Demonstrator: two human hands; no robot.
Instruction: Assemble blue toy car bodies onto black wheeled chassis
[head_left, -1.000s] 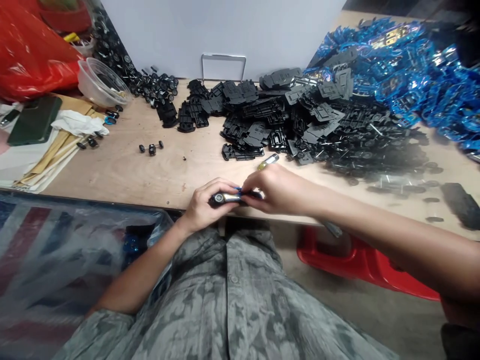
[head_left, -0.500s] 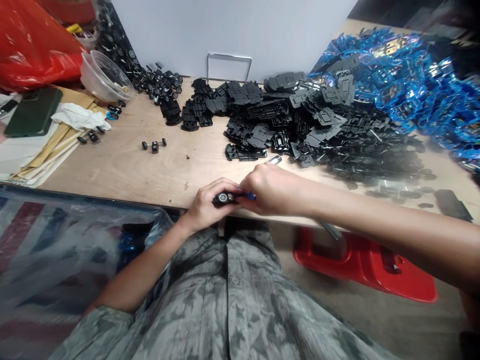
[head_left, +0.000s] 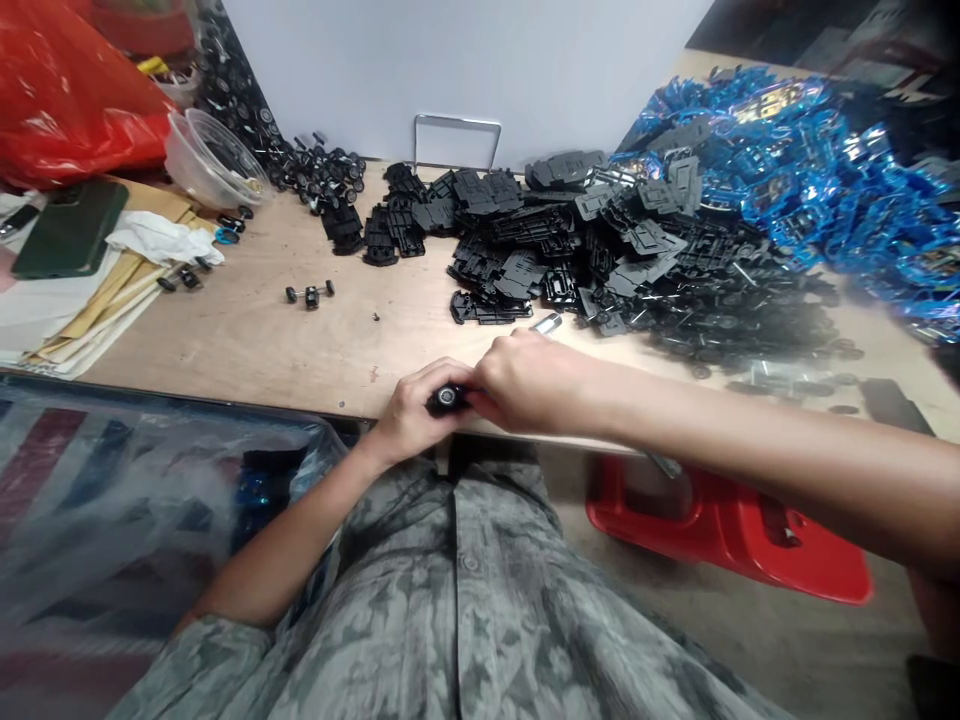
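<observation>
I hold 1 small, dark toy car (head_left: pixel 451 402) between my left hand (head_left: pixel 412 410) and my right hand (head_left: pixel 513 376). Only its end nearest my left palm shows: a black wheel (head_left: pixel 446 396) with a pale round hub, turned up toward me, between my left thumb and fingers. The rest runs under my right fingers, which hide it, so I cannot tell its state there.

At the far left a red plastic bag (head_left: pixel 75 120) sits beside a clear tub (head_left: pixel 193 172), nearer a dark green phone (head_left: pixel 73 230) and crumpled tissue (head_left: pixel 161 238) rest on papers (head_left: pixel 45 320), and a red plastic seat (head_left: pixel 810 565) stands near right.
</observation>
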